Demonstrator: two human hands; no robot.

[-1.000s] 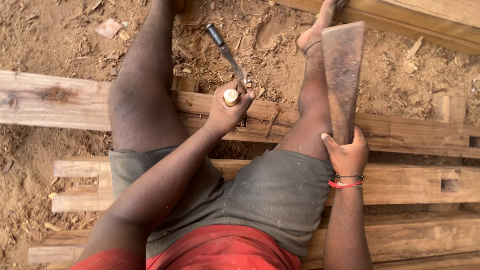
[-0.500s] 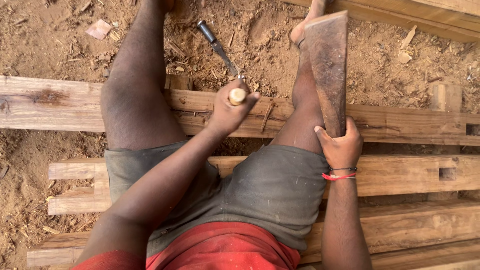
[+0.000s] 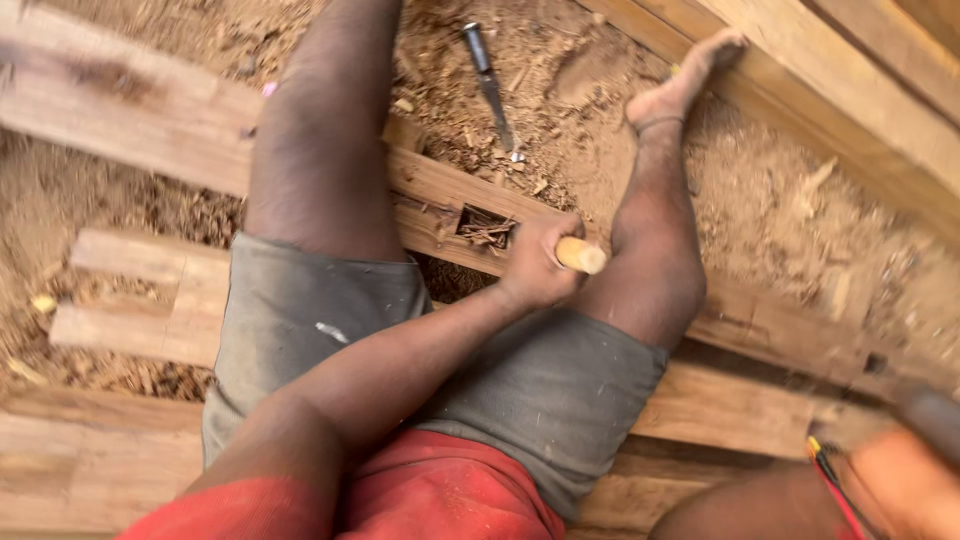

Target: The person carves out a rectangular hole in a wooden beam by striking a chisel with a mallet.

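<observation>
My left hand (image 3: 535, 272) is closed around a chisel with a pale wooden handle (image 3: 582, 256). Its tip is hidden at the edge of a rectangular mortise hole (image 3: 484, 227) full of chips, cut into a long wooden plank (image 3: 180, 120) that runs under my legs. My right hand (image 3: 895, 485), with a red wristband (image 3: 830, 472), is blurred at the lower right corner. It grips a flat grey wooden slab (image 3: 935, 412), only partly in view. I sit on the planks with my legs spread either side of the hole.
A second chisel with a dark handle (image 3: 488, 78) lies on the sawdust-covered ground beyond the plank, between my legs. More planks lie under me (image 3: 120, 300) and a stack of timbers (image 3: 850, 90) runs along the upper right, by my right foot (image 3: 685, 85).
My right hand has drawn the flat slab back from beside my right leg to the lower right corner, now blurred. My left hand has tipped the chisel over at the hole.
</observation>
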